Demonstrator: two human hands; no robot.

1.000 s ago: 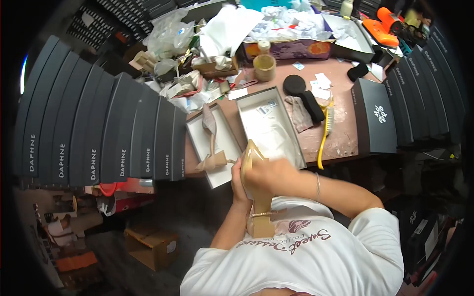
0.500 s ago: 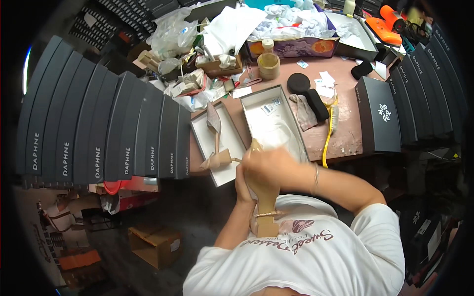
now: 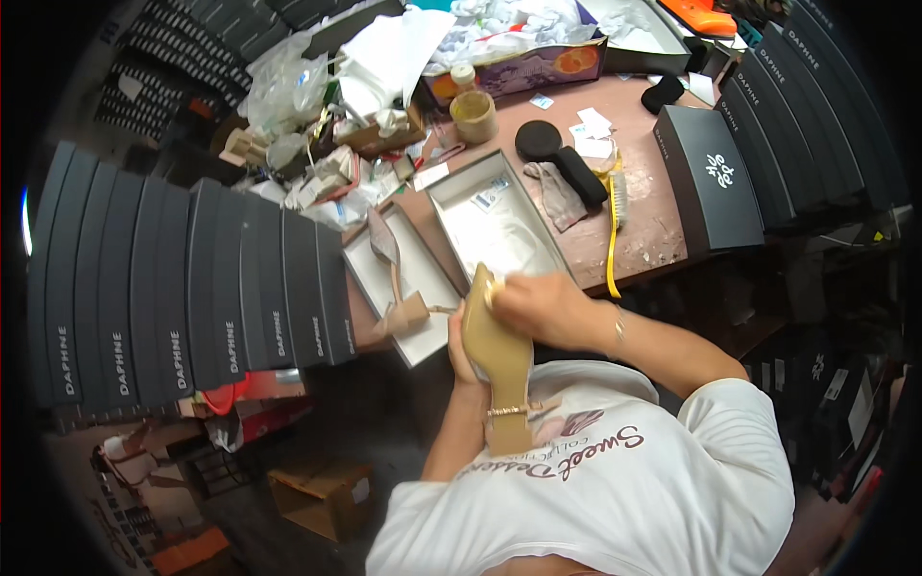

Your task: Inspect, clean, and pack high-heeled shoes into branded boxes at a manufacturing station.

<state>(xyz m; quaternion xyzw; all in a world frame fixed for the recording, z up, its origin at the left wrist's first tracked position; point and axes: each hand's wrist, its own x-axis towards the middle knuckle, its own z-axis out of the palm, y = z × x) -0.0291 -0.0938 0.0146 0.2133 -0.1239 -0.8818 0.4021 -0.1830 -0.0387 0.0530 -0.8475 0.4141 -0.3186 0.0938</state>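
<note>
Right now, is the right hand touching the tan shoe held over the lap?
Touching. The head view shows the right hand lying on the toe end of the tan shoe, its fingers overlapping the sole with no gap.

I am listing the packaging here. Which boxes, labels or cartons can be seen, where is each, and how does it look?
Open shoe box: table centre, grey rim, white paper inside.
Box lid: left of it, white inside, a beige shoe lying in it.
Closed shoe box: table's right, black, white marking.
Stacked shoe boxes: left, black row, white lettering.
Cardboard carton: floor, brown.
</note>
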